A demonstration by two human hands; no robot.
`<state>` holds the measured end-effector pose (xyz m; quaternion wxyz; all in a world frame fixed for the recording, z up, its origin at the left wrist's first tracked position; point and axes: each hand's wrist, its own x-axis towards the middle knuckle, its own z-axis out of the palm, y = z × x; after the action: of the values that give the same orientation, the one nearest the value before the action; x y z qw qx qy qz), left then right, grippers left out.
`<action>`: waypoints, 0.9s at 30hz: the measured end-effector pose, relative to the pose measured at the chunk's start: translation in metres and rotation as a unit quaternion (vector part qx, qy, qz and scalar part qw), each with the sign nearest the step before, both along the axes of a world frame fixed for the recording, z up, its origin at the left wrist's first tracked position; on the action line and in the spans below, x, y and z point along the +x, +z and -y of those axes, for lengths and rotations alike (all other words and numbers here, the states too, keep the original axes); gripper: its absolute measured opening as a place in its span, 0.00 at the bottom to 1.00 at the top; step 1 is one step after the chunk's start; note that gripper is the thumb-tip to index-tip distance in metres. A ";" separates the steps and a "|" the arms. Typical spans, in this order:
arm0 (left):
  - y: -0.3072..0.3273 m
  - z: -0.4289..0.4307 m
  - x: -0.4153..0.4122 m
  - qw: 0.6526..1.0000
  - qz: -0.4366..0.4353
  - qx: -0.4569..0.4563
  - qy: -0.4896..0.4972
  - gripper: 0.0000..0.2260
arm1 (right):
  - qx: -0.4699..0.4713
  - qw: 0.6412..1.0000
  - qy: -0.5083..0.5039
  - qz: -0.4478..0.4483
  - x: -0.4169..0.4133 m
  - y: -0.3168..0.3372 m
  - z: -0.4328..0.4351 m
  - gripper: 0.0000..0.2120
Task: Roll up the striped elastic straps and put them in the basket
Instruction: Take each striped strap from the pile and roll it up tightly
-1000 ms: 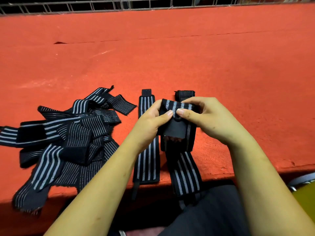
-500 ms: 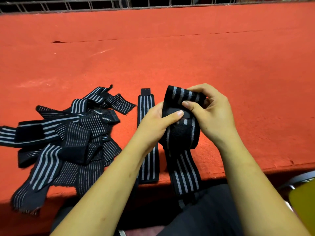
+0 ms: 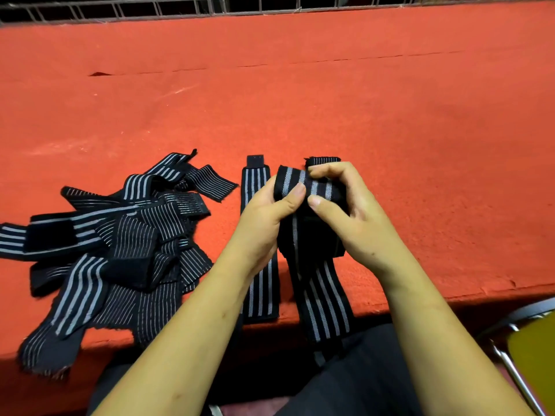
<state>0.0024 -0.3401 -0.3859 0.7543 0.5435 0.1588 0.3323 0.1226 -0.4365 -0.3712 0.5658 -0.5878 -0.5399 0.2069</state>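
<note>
I see both forearms angled in from below. The left hand (image 3: pixel 264 217) and right hand (image 3: pixel 351 211) curl around a half-rolled strap (image 3: pixel 309 232), thumbs meeting on top, just above the red table (image 3: pixel 300 100) near its front edge.

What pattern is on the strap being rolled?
The strap is black with grey lengthwise stripes; the head view shows it.

No text, brand or number I can read anywhere here, folks. The black elastic strap with grey stripes (image 3: pixel 313 187) that I grip between my left hand (image 3: pixel 264 217) and right hand (image 3: pixel 357 220) shows only plain stripes. Same goes for the pile of black striped straps (image 3: pixel 126 244) lying on the red felt table cover (image 3: pixel 300 100).
</note>
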 end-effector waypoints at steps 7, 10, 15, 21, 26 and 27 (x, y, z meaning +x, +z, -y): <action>0.000 0.001 -0.002 0.992 -0.008 0.123 0.037 0.12 | -0.088 0.995 -0.041 -0.013 -0.004 0.001 -0.001 0.28; 0.002 0.001 -0.005 0.970 -0.052 0.225 0.078 0.15 | -0.087 0.996 -0.024 0.002 -0.003 0.000 0.000 0.27; 0.001 0.002 -0.004 0.950 -0.109 0.247 0.155 0.17 | -0.001 0.997 -0.035 -0.070 -0.001 0.000 -0.003 0.17; -0.001 0.011 -0.004 0.934 -0.165 0.301 0.100 0.22 | 0.011 0.995 0.000 -0.103 -0.001 -0.001 0.001 0.18; 0.000 0.008 -0.005 0.956 -0.118 0.260 0.065 0.23 | 0.043 0.990 -0.021 -0.135 -0.001 -0.001 0.000 0.20; 0.001 0.008 -0.005 0.967 -0.102 0.226 0.058 0.22 | 0.060 0.991 -0.026 -0.117 -0.001 0.001 0.001 0.18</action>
<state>-0.0026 -0.3482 -0.3851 0.5710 0.7206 0.1875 0.3457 0.1217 -0.4376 -0.3702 0.6647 -0.5383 -0.4661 0.2265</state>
